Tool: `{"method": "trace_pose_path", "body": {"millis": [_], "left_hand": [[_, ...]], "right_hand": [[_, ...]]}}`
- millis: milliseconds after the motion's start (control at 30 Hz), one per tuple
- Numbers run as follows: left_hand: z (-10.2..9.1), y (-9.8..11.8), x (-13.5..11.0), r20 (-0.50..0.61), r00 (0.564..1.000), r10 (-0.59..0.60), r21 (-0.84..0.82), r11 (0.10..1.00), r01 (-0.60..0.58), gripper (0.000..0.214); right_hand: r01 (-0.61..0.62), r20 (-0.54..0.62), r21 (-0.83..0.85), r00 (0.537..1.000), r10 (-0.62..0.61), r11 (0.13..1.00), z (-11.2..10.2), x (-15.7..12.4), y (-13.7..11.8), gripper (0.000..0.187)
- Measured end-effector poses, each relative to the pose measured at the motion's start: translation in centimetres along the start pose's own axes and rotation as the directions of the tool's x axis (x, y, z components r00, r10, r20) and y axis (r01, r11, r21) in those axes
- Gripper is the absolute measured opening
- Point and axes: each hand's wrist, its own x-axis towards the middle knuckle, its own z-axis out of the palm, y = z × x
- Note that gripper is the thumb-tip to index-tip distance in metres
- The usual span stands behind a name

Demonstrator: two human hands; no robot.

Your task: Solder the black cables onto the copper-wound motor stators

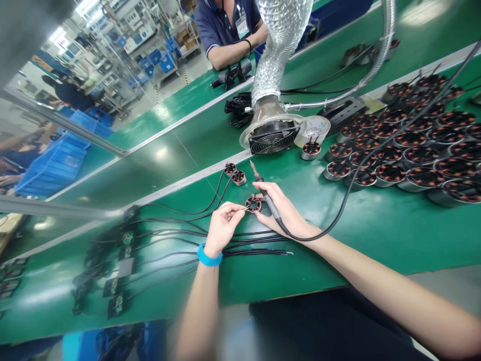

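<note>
On the green bench a small round motor stator (pixel 253 204) with copper windings lies between my hands. My left hand (pixel 222 228), with a blue wristband, is closed in a pinch on a thin wire end right beside the stator. My right hand (pixel 284 213) is closed round a black soldering iron (pixel 263 189), whose tip points away from me past the stator. The iron's black cable (pixel 361 170) runs off to the upper right.
Two more small stators (pixel 235 173) with black leads lie further back. Several black wires (pixel 180 235) and small boards (pixel 120 260) spread out to the left. A fume extractor fan (pixel 271 135) with a silver duct stands behind, many motor housings (pixel 409 145) fill the right side, and another person (pixel 229 30) works across the bench.
</note>
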Motion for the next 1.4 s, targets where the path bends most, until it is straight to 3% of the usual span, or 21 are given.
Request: {"method": "trace_pose_path", "body": {"millis": [200, 433, 567, 733, 967, 1233, 1400], "left_hand": [[-0.4, 0.6, 0.2, -0.069, 0.988, 0.135, 0.126, 0.984, -0.126, 0.017], [0.7, 0.3, 0.2, -0.112, 0.985, 0.131, 0.121, 0.986, -0.118, 0.016], [0.6, 0.1, 0.1, -0.111, 0.982, 0.155, 0.151, 0.979, -0.138, 0.015], [0.5, 0.3, 0.0, -0.112, 0.971, 0.211, 0.244, 0.953, -0.179, 0.014], [0.3, 0.8, -0.1, -0.077, 0.952, 0.295, 0.349, 0.903, -0.251, 0.014], [0.7, 0.3, 0.1, -0.127, 0.950, 0.287, 0.330, 0.915, -0.233, 0.017], [0.8, 0.5, 0.2, -0.129, 0.943, 0.306, 0.348, 0.905, -0.246, 0.018]], "right_hand": [[-0.004, 0.002, 0.052, 1.000, 0.004, 0.999, 1.2, -0.1, -0.2, 0.068], [0.041, 0.000, 0.055, 0.999, -0.041, 0.998, 1.5, 0.1, -1.0, 0.068], [0.136, -0.098, 0.032, 0.986, -0.132, 0.990, 1.1, 0.8, -1.5, 0.055], [0.227, -0.097, 0.026, 0.970, -0.224, 0.974, 1.7, 1.1, -1.7, 0.044], [0.262, -0.096, -0.045, 0.959, -0.266, 0.964, 1.8, 0.7, -1.3, 0.042], [0.241, -0.075, -0.106, 0.965, -0.250, 0.965, 1.9, 0.5, -1.1, 0.038], [0.237, -0.225, -0.158, 0.936, -0.269, 0.959, 1.0, 0.6, -2.0, 0.032]]}}
